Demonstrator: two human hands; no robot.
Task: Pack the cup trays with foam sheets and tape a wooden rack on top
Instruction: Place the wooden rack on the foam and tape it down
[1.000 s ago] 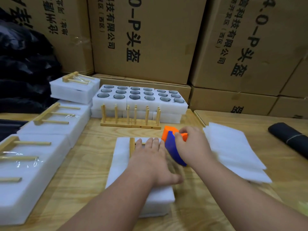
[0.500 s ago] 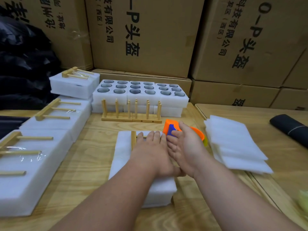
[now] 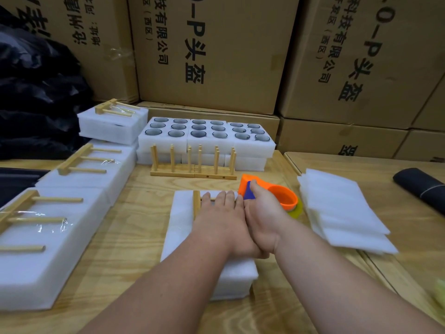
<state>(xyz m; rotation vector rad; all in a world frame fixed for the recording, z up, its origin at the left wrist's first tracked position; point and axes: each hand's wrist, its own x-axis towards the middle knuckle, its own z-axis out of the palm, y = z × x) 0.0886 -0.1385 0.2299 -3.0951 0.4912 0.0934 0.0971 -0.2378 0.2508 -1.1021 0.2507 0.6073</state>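
Note:
A white foam pack [image 3: 180, 227] lies in front of me on the wooden table, with a wooden rack [image 3: 196, 203] lying flat on its top. My left hand [image 3: 221, 220] presses flat on the rack and foam, fingers straight. My right hand [image 3: 262, 218] grips the orange and blue tape dispenser [image 3: 277, 194] at the pack's right edge, beside my left hand. Open cup trays [image 3: 207, 133] with several cups stand at the back. A stack of foam sheets [image 3: 342, 208] lies to the right.
Several finished foam packs with taped racks [image 3: 55, 227] line the left side, one more [image 3: 113, 121] stacked behind. Upright wooden racks [image 3: 195, 165] stand before the cup trays. Cardboard boxes [image 3: 212, 51] wall the back; a dark roll [image 3: 419, 184] lies far right; black bags [image 3: 36, 92] at left.
My right hand has swung the tape dispenser down from upright over the pack to its right edge, close against my left hand. My left hand stays pressed on the rack.

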